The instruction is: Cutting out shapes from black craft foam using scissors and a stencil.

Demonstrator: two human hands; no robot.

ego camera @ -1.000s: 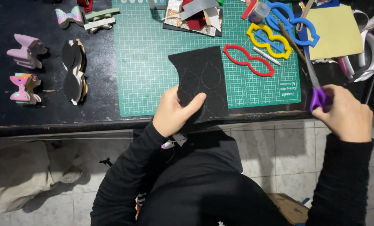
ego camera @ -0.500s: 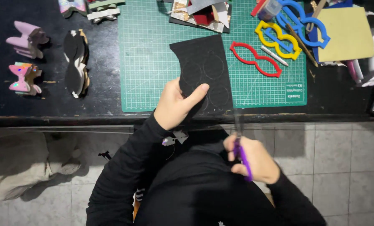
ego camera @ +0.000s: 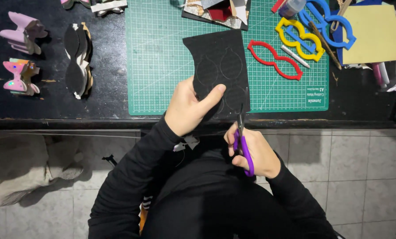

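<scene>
My left hand (ego camera: 188, 107) grips the lower left edge of a black sheet (ego camera: 221, 66) with faint traced outlines, thumb on top. The sheet lies over a green cutting mat (ego camera: 162, 57) and sticks out past the table edge. My right hand (ego camera: 252, 150) holds purple-handled scissors (ego camera: 243, 144) upright, their blades touching the sheet's bottom edge.
Red (ego camera: 274, 59), yellow (ego camera: 300, 37) and blue (ego camera: 327, 22) outline templates lie on the mat's right side, beside a yellow sheet (ego camera: 373, 33). Finished pink bows (ego camera: 23, 33) and a stack of cut shapes (ego camera: 77, 59) sit on the dark table at left. Scraps (ego camera: 215, 9) lie at the top.
My right hand brought the scissors from the table's right side down and across to the sheet's lower edge. My left hand kept its hold on the sheet.
</scene>
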